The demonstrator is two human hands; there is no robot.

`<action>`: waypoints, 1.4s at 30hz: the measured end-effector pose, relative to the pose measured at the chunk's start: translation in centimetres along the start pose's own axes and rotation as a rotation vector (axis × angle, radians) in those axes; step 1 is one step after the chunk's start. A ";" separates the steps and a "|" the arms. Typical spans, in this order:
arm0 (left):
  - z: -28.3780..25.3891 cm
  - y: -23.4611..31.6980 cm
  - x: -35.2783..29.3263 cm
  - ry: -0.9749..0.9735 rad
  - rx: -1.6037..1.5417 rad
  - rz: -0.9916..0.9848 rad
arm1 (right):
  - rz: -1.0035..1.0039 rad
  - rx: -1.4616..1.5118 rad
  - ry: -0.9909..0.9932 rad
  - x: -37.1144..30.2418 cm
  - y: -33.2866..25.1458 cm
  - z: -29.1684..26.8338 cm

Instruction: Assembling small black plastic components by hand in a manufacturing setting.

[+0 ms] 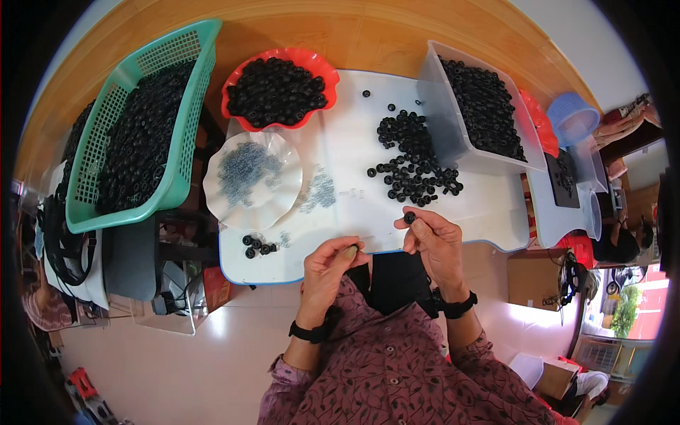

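1. A single black, bead-like piece [409, 217] is held by the right hand [433, 237], just above the near edge of the white surface [354, 152]. The grip of this hand is closed on the piece between thumb and fingertips, and the piece's round face is left exposed.
2. The left hand [333, 263] is held near the same edge, a short way from the right hand. In its grip, thumb and fingertips are brought close together; how fully they are closed, and whether anything small is pinched there, cannot be told.
3. On the surface, beyond the right hand, a loose heap of black pieces [418, 159] is spread beside a translucent bin [489, 161], which is filled with similar pieces.
4. At the far left part of the surface, a red scalloped bowl [330, 76] is heaped with more black pieces.
5. In front of that bowl, a white wavy-rimmed plate [218, 197] is set, with small clear pieces [244, 170] gathered on it. Others are scattered on the surface just right of the plate.
6. Nearer the front left, a small cluster of black pieces [256, 246] is placed beside a few clear ones.
7. Left of the surface, a green mesh basket [185, 156] is filled with black pieces.
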State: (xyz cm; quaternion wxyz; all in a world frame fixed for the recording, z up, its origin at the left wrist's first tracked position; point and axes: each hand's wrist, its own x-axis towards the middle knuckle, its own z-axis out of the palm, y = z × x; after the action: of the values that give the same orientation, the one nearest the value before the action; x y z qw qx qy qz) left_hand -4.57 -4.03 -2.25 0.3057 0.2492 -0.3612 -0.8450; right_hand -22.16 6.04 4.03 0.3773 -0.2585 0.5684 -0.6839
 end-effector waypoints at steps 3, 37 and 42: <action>0.0 -0.2 0.1 -0.004 -0.003 -0.014 | 0.019 0.050 -0.033 -0.2 0.0 0.4; -3.6 0.4 -2.4 -0.246 0.154 -0.093 | -0.358 -0.918 -0.385 4.2 5.5 11.8; -3.5 0.5 -2.4 -0.251 0.099 -0.107 | -0.471 -0.965 -0.397 4.8 5.7 11.9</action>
State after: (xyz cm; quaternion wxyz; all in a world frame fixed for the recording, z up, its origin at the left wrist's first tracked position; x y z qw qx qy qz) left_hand -0.53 -4.24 -3.50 0.2000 0.1751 -0.4240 -0.8658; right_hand -14.40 -5.17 0.72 0.1535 -0.6446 0.6618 -0.3507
